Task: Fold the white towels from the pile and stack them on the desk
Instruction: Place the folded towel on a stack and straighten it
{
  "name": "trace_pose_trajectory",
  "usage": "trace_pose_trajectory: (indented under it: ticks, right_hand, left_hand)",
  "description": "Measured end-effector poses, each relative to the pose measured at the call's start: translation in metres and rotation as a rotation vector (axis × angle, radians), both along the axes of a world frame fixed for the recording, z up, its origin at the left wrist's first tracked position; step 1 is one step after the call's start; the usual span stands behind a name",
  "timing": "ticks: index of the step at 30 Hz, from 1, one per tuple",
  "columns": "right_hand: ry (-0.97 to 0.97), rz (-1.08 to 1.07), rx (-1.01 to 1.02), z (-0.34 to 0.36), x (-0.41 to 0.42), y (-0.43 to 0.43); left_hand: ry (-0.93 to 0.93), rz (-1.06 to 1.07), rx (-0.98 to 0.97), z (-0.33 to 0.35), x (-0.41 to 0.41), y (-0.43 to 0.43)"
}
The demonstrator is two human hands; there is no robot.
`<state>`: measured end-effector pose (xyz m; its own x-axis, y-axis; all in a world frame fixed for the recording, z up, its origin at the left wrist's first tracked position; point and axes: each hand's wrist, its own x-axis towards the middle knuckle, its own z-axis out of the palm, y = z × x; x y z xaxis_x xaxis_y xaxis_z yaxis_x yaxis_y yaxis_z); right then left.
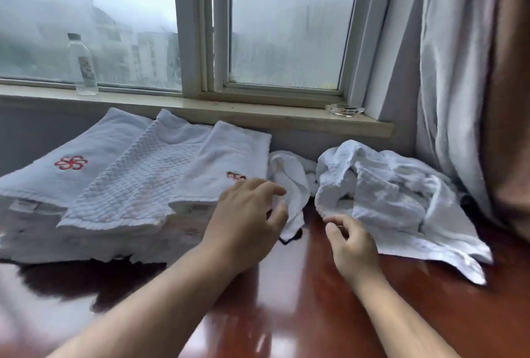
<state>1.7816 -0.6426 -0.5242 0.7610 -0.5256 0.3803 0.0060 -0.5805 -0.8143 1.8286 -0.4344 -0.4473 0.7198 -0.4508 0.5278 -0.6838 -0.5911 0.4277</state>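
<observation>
Folded white towels (134,185) lie in stacks on the left of the glossy red-brown desk (301,300); two show a red emblem. A crumpled pile of white towels (395,199) sits at the right by the curtain. Between them lies a small loose white towel (289,185). My left hand (246,222) hovers at the right edge of the folded stack, fingers relaxed and spread, reaching over the small towel; contact is unclear. My right hand (352,245) is at the pile's lower left edge, fingers loosely curled, holding nothing that I can see.
A windowsill (200,110) runs behind the desk with a clear plastic bottle (83,65) at the left and a glass ashtray (344,109) at the right. A grey and brown curtain (464,85) hangs at the far right, against the pile.
</observation>
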Motion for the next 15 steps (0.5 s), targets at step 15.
trace_pose_trajectory:
  ticks: [15]
  right_hand:
    - [-0.044, -0.476, 0.113, -0.024, -0.002, -0.095]
  left_hand:
    - [0.406, -0.064, -0.273, -0.114, 0.026, -0.117]
